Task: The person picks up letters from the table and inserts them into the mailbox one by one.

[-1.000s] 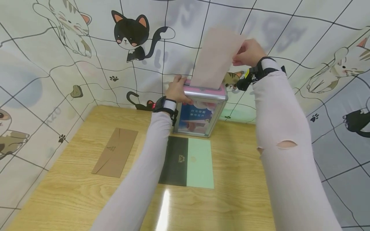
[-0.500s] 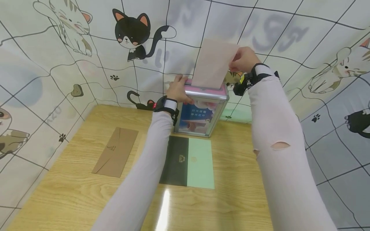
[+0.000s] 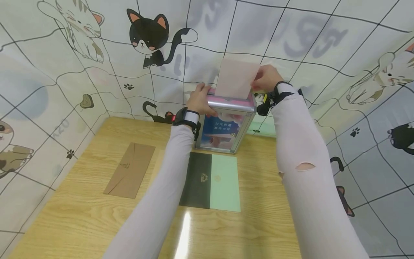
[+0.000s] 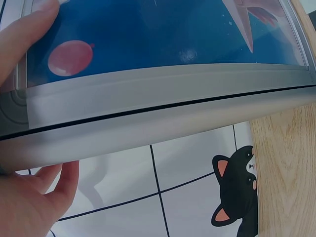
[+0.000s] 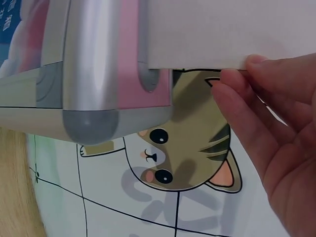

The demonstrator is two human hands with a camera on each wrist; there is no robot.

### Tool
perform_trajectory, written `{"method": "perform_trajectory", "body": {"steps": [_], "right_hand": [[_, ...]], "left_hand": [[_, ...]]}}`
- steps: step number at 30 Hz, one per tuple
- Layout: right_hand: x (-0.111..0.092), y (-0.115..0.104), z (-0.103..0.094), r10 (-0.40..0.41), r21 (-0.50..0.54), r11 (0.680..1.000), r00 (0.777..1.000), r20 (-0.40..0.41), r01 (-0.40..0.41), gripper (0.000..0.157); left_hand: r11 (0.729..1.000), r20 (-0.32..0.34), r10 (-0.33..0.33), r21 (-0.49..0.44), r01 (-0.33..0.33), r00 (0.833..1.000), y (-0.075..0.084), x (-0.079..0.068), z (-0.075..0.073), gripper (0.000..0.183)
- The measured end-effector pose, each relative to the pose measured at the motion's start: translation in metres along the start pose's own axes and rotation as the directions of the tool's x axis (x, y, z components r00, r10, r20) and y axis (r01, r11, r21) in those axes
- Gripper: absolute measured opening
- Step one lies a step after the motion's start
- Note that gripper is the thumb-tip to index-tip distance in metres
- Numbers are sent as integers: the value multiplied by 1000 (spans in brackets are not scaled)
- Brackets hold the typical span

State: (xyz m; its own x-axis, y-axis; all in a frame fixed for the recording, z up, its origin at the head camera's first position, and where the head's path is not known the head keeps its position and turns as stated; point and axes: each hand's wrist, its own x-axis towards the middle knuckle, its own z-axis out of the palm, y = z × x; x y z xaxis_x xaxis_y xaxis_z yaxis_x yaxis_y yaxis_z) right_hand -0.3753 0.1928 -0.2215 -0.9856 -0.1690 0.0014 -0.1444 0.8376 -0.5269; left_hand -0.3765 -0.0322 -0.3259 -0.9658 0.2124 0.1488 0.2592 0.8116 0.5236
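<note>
An aluminium-framed letter box (image 3: pixel 218 131) with a pink top and a blue picture on its front stands against the back wall. A pale pink envelope (image 3: pixel 237 79) is upright in its top slot (image 5: pixel 147 81), the lower part hidden inside. My right hand (image 3: pixel 266 77) pinches the envelope's right edge between thumb and fingers, above the box top. My left hand (image 3: pixel 198 100) grips the box's upper left corner. In the left wrist view its thumb (image 4: pixel 29 34) lies over the front frame and its fingers (image 4: pixel 66 190) reach round the far side.
On the wooden table (image 3: pixel 268 201) before the box lie a black envelope (image 3: pixel 198 183) and a mint green one (image 3: pixel 225 183), side by side. A brown kraft envelope (image 3: pixel 130 171) lies further left. Walls (image 3: pixel 106 82) with cat drawings enclose the table behind and at the sides.
My right hand has moved down and slightly left, and the pink envelope has sunk deeper into the slot. The left hand has kept its grip on the box.
</note>
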Motion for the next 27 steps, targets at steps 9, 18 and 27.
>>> {"method": "perform_trajectory", "body": {"steps": [9,18,27], "right_hand": [[7,12,6,-10,-144,988,970,245,47,74],[-6,7,13,79,-399,915,947,312,56,114],[2,16,31,52,-356,934,969,242,39,122]], "left_hand": [[1000,-3,7,-3,-7,1000,1,0,0,111],[1000,-4,11,2,-11,1000,0,0,3,113],[1000,-11,20,-16,-21,1000,-1,-1,1,113]]}}
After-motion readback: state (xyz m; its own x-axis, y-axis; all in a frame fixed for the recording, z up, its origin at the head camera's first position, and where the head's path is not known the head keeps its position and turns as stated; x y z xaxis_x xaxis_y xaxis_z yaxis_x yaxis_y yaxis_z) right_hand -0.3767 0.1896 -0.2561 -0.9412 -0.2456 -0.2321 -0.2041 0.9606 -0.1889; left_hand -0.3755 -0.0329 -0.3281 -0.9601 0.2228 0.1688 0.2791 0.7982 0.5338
